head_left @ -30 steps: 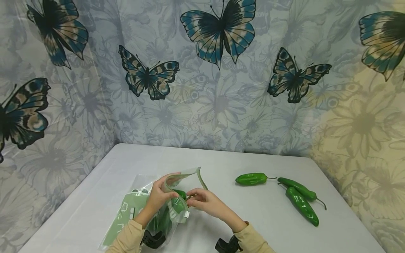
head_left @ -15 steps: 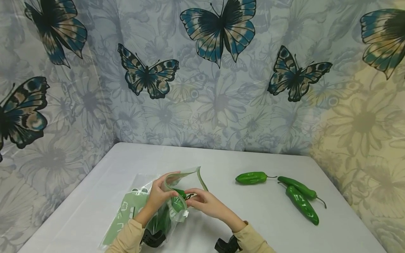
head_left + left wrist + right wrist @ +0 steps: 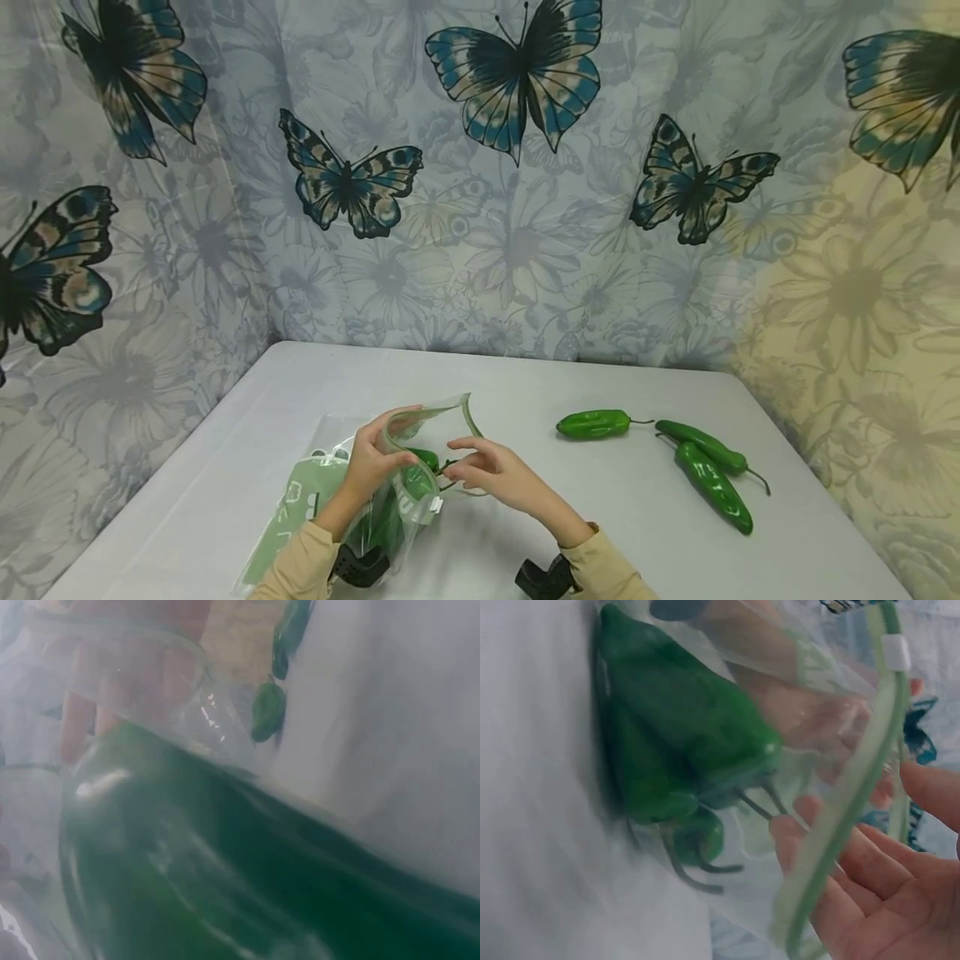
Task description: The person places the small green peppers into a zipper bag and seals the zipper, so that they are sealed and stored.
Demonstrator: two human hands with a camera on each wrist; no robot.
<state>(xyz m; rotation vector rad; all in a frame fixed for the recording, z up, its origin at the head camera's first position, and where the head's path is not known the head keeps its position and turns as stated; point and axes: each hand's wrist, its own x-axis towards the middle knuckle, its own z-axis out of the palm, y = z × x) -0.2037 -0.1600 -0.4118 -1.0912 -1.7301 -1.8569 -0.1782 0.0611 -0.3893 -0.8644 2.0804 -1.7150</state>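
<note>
My left hand (image 3: 373, 460) grips the green-edged rim of a clear zip bag (image 3: 426, 510), thumb on the near side, and the mouth gapes wide. Several long green peppers (image 3: 697, 720) lie inside it, their thin stems pointing toward the mouth. Seen from the right wrist, the fingers of my right hand (image 3: 497, 482) reach in past the rim with their tips beside the stems, while the thumb stands apart. One large green pepper (image 3: 195, 847) fills most of the left wrist view through the plastic. A white slider (image 3: 896, 652) sits on the zip.
Three green peppers lie on the white table's right side: one alone (image 3: 594, 424) and a long one (image 3: 701, 444) against another (image 3: 715, 487). Under my left forearm, a flat clear bag with a pale green printed panel (image 3: 300, 504) rests on the table. Butterfly-print cloth (image 3: 517, 275) hangs behind.
My right hand's fingers have loosened and spread at the stems, and the hand has shifted slightly right. The left hand keeps its grip on the rim, moving slightly left with the bag.
</note>
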